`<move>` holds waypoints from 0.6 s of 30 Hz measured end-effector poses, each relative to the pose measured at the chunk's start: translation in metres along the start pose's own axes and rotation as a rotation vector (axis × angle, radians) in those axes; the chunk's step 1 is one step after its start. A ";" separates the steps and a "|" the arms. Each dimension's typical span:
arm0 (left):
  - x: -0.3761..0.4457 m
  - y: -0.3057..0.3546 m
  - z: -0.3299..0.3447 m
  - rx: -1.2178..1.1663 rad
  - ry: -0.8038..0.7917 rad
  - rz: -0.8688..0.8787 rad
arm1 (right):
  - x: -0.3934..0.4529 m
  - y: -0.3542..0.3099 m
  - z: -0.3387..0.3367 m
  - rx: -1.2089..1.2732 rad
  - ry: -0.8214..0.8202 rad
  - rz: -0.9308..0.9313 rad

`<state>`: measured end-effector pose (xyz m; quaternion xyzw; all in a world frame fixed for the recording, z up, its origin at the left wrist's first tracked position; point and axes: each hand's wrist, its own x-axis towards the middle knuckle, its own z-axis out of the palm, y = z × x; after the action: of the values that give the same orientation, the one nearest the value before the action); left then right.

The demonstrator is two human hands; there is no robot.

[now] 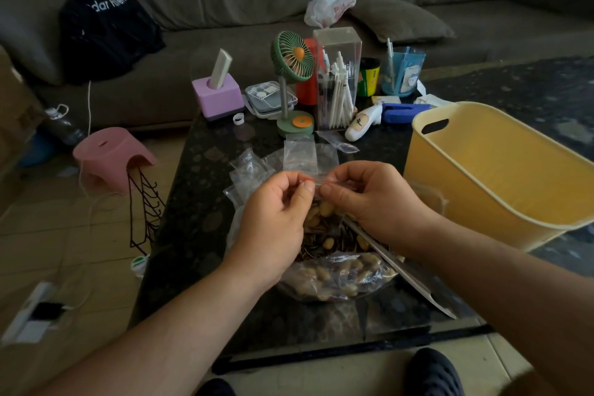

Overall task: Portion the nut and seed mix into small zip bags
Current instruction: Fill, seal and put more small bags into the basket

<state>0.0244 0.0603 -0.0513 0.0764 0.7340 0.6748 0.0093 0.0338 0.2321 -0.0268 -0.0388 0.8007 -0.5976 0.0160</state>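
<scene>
A small clear zip bag (321,207) with a red seal line hangs between my hands, partly filled with nuts. My left hand (276,206) pinches the left end of its top edge, and my right hand (369,199) pinches the right end. Below them lies a large open plastic bag of nut and seed mix (337,270), with peanuts and striped seeds showing. Several empty small zip bags (300,154) lie on the dark table (193,235) just beyond my hands.
A yellow plastic tub (501,177) stands at the right. At the table's far end are a green desk fan (292,87), a clear pen box (337,80), a purple holder (220,96) and a blue cup (401,72). A pink stool (112,157) sits on the floor at left.
</scene>
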 end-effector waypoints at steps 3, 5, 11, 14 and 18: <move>0.000 -0.001 0.000 -0.016 0.004 -0.019 | 0.001 0.000 0.000 0.010 0.002 -0.001; 0.000 0.000 0.000 -0.034 0.000 -0.035 | 0.001 0.001 0.000 0.004 -0.006 -0.002; -0.002 0.001 0.001 -0.051 -0.016 -0.029 | 0.001 0.002 0.000 -0.052 0.038 -0.040; -0.002 0.000 0.002 -0.058 -0.014 -0.020 | 0.002 0.003 -0.001 -0.039 0.051 -0.030; -0.002 0.000 0.001 -0.077 -0.040 -0.008 | 0.002 0.003 -0.003 -0.027 0.032 -0.022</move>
<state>0.0266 0.0610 -0.0516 0.0868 0.7075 0.7008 0.0297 0.0311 0.2357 -0.0289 -0.0383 0.8084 -0.5874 -0.0039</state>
